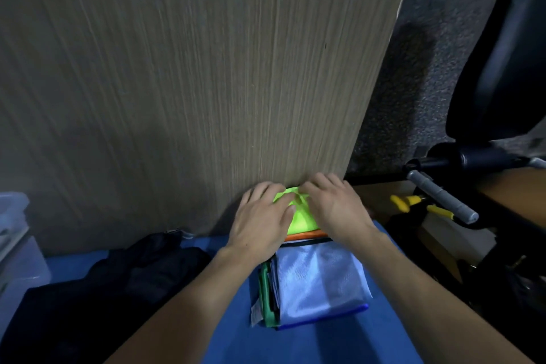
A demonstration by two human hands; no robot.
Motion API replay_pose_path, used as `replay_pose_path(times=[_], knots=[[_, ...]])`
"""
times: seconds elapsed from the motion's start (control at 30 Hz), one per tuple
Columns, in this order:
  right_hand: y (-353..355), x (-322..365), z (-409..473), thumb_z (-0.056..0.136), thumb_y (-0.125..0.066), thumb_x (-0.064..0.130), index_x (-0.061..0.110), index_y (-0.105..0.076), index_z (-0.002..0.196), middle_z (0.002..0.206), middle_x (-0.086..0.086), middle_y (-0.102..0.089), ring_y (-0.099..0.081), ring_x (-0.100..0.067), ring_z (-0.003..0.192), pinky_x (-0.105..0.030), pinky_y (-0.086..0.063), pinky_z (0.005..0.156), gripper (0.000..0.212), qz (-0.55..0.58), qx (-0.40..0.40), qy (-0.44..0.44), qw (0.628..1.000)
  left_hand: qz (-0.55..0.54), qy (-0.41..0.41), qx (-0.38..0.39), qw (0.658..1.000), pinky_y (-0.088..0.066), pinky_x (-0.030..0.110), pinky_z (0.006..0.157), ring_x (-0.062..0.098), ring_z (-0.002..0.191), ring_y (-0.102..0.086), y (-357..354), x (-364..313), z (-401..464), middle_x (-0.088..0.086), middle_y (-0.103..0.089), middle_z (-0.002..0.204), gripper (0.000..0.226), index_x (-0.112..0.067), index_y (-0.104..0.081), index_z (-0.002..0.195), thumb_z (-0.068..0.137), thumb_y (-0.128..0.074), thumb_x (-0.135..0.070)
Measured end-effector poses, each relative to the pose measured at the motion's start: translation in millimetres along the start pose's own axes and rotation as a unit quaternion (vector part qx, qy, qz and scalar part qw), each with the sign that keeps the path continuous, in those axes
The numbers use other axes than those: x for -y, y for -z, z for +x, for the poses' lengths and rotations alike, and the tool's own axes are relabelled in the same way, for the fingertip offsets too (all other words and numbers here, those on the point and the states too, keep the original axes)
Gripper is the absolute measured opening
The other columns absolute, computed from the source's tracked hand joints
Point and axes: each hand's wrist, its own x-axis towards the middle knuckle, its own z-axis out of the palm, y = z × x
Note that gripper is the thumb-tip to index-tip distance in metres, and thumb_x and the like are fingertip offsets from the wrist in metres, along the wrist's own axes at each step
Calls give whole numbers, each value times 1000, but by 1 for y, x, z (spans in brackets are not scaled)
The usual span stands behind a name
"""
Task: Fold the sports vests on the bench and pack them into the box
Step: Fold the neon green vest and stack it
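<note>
Nearest me, the blue desk (339,346) runs bare and smooth below the folded stack, the widest free patch on it. The pale blue vest (320,284) tops that stack: one flat rectangle of fine mesh, with a green vest edge (267,298) showing down its left side and a darker blue trim along its near edge. I count two colours plainly in this pile; any further layers I cannot separate. Left of the pale blue vest lies one dark heap of cloth (112,289), soft and crumpled, filling the desk to its left edge.

Just beyond the pale blue vest sit a thin black-trimmed strip, an orange vest edge (307,235), and on top one neon green vest (298,216), slick and bunched. My left hand (260,221) lies flat with fingers spread on its left part; my right hand (334,207) presses its right part, fingers curled loosely onto the cloth, neither clenched round it.

Behind the green vest stands a wood-grain panel (192,83), upright and tight against my fingertips, leaving no room forward. Right of the stack the desk drops off to a wooden ledge, a grey foam-gripped handle (440,195) and black gym frame. Far left, a translucent plastic box (14,233).
</note>
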Motion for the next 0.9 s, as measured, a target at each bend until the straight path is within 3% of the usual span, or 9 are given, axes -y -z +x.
replay_pose_path(times=[0.13,0.23,0.43,0.6,0.73,0.9], knots=[[1,-5,-11,100,-28,48,25,-60,120,120,2,-54,-49,-23,109,-44,-52,84,45,56,104,1,993,-121,43,53,990,-40,40,103,11,127,-40,-7,12,-5,-18,-52,134,56,-38,-58,137,101,-19,-56],[-1,-4,-17,102,-21,51,22,-55,129,130,1,-48,-44,-21,118,-46,-49,94,52,96,132,-15,986,-191,54,73,977,-35,42,109,7,128,-35,-12,18,-7,-22,-46,136,58,-39,-54,141,102,-16,-58],[0,2,-23,99,-19,55,24,-53,134,133,4,-47,-43,-19,123,-47,-49,95,58,114,128,-50,984,-28,0,67,997,-27,42,114,14,139,-25,9,10,-16,-18,-34,154,53,-41,-45,147,105,-14,-53],[8,10,-24,95,-10,61,26,-50,138,143,7,-42,-36,-16,134,-44,-42,105,69,101,148,-62,982,-44,12,131,990,-27,41,114,12,142,-20,19,14,-19,-18,-29,157,68,-43,-30,155,98,1,-61],[18,15,-25,95,-8,64,24,-48,145,151,3,-41,-33,-20,143,-46,-21,122,75,77,149,-54,984,-35,6,132,991,-18,41,120,14,148,-14,27,12,-19,-15,-21,164,71,-41,-26,158,97,2,-64],[21,23,-28,93,-6,65,24,-44,149,157,3,-38,-25,-21,149,-46,-12,125,79,47,149,-67,986,-51,-7,125,991,-12,41,124,15,155,-1,45,12,-34,-13,-5,169,62,-37,-20,161,102,-14,-59]])
